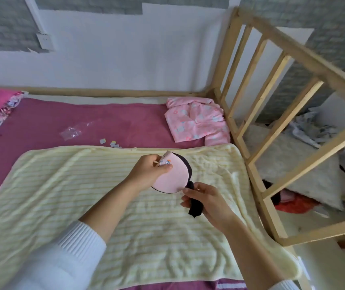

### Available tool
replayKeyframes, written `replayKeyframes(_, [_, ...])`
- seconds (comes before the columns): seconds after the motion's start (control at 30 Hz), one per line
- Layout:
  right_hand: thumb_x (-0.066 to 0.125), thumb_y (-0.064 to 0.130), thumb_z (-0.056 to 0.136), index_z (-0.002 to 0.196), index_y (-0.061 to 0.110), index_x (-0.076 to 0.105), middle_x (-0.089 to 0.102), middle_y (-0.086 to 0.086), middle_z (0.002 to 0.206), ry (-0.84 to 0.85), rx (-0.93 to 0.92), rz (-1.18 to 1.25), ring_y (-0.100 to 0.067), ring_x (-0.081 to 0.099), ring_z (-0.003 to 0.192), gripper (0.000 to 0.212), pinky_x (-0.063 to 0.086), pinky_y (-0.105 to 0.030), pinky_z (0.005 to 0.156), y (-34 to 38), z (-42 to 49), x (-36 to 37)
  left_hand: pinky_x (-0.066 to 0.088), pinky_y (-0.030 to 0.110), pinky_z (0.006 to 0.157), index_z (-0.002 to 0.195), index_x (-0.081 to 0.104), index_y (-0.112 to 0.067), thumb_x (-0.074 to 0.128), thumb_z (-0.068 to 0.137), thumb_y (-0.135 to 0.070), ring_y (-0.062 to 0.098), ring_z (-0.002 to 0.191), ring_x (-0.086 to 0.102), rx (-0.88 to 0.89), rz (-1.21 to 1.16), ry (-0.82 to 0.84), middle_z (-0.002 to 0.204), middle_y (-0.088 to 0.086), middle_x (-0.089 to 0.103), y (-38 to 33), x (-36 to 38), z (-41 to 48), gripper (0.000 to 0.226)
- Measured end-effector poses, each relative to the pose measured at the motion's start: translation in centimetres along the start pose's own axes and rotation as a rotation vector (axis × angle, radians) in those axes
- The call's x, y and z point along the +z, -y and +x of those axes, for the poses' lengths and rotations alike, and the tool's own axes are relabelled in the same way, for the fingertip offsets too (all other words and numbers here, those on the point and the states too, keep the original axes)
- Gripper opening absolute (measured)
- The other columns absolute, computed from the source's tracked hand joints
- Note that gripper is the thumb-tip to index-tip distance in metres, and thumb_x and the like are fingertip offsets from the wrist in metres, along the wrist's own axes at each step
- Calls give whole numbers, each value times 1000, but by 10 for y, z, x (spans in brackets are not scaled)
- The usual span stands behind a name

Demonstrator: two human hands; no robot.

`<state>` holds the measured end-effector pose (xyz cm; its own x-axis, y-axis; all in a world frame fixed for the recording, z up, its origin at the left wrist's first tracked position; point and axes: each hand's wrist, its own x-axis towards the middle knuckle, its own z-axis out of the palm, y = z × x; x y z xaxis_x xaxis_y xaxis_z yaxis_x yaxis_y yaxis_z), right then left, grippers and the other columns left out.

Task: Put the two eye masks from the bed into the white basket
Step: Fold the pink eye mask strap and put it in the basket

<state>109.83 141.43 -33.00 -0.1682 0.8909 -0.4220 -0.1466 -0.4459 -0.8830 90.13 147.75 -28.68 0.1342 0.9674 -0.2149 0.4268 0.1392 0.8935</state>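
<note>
I hold a pink eye mask (172,174) with a dark backing above the pale yellow blanket (104,206). My left hand (146,171) pinches its upper left edge, where a small printed patch shows. My right hand (206,200) grips the black strap (195,206) hanging from the mask's lower right end. A dark rim behind the pink one may be a second mask; I cannot tell. The white basket is not in view.
A folded pink pyjama (196,120) lies at the bed's far right corner. A clear plastic bag (72,131) and small paper scraps (111,143) lie on the magenta sheet. A wooden bed rail (271,122) stands to the right, with pillows and clutter beyond.
</note>
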Motion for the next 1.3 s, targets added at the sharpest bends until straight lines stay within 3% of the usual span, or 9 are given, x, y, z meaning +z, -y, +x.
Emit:
replayKeyframes(0.27, [75, 10, 67, 57, 12, 64, 61, -12, 65, -183, -176, -95, -25, 59, 70, 15, 43, -31, 68, 36, -21, 7, 26, 26, 49, 68, 54, -23, 72, 80, -27, 2, 44, 38, 77, -45, -43, 45, -14, 43, -5, -28, -21, 22])
replayKeyframes(0.5, [65, 26, 79, 71, 17, 67, 65, 2, 71, 85, -335, 602, -14, 67, 76, 12, 40, -50, 105, 61, -45, 12, 41, 35, 73, 98, 63, -1, 68, 84, -22, 19, 79, 54, 33, -235, -93, 84, 6, 59, 1, -60, -29, 26])
replayKeyframes(0.67, [39, 10, 100, 138, 4, 42, 48, 21, 109, -253, -480, -315, 24, 44, 113, 39, 29, -4, 99, 84, -30, 36, 48, 36, 75, 96, 66, -13, 70, 83, -19, 17, 80, 63, 114, -259, -78, 84, -1, 69, -3, -61, -34, 15])
replayKeyframes(0.77, [37, 18, 97, 118, 19, 57, 56, 6, 96, -494, -415, -1023, -25, 57, 112, 29, 37, -32, 83, 95, -30, 42, 46, 25, 65, 89, 65, -22, 70, 83, -22, 5, 71, 60, 183, -248, -107, 74, -13, 67, -7, -66, -31, 8])
replayKeyframes(0.87, [33, 9, 92, 82, 11, 59, 57, 0, 88, -409, -100, -1738, -25, 56, 87, 28, 31, -45, 84, 89, -26, 43, 38, 9, 48, 78, 60, -25, 71, 82, -24, -8, 53, 54, 242, -205, -182, 58, -24, 64, -11, -71, -28, 11])
replayKeyframes(1.0, [43, 13, 81, 99, 10, 73, 76, -9, 91, 311, 151, -710, -26, 72, 87, 35, 49, -27, 79, 97, -40, 41, 40, 16, 54, 78, 61, -25, 70, 82, -23, -3, 60, 58, 273, -147, -260, 69, -12, 68, -10, -74, -26, 10])
replayKeyframes(1.1, [57, 17, 69, 89, 10, 75, 75, -6, 84, 571, -107, 13, -21, 69, 83, 28, 48, -35, 87, 105, -56, 40, 42, 28, 61, 84, 63, -20, 71, 81, -23, 12, 70, 61, 268, -189, -228, 79, 0, 70, -3, -74, -26, 9])
replayKeyframes(1.2, [60, 15, 76, 102, 25, 70, 72, 8, 101, 385, -376, 418, -12, 67, 99, 30, 44, -37, 89, 108, -56, 46, 47, 19, 60, 85, 65, -29, 71, 82, -21, 7, 71, 65, 259, -260, -159, 78, -8, 74, 1, -65, -31, 10])
replayKeyframes(1.3, [44, 0, 93, 102, 16, 69, 72, 4, 108, -149, -614, 10, -5, 70, 93, 32, 53, -19, 73, 102, -45, 56, 50, 11, 59, 85, 69, -34, 70, 84, -20, 0, 73, 68, 258, -359, -66, 79, -15, 76, 2, -55, -37, 14])
